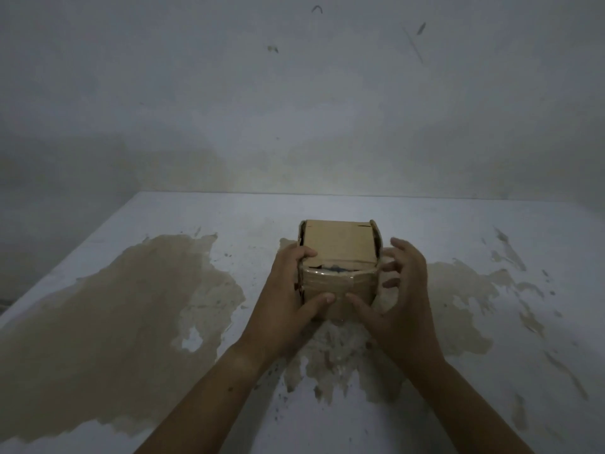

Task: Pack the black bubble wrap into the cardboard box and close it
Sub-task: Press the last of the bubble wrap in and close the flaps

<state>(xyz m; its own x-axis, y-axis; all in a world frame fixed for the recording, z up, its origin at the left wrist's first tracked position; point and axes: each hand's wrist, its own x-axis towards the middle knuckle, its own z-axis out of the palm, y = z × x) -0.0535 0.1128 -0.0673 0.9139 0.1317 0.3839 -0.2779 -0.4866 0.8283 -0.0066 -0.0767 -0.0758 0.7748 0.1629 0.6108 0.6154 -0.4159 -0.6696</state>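
A small brown cardboard box [339, 245] stands in the middle of the table, its top flap folded down. Through a narrow gap under the flap's front edge a sliver of the black bubble wrap [335, 268] shows; the rest is hidden inside. My left hand [288, 296] grips the box's left side, fingers curled over the top corner and thumb on the taped front face. My right hand [399, 290] is at the box's right side with fingers spread and loosely bent, its thumb touching the front face.
The white table [491, 231] carries large tan patches where the paint has worn away, left and right of the box. A stained grey wall [294, 93] rises right behind the table's far edge. The table's left edge runs diagonally at the left.
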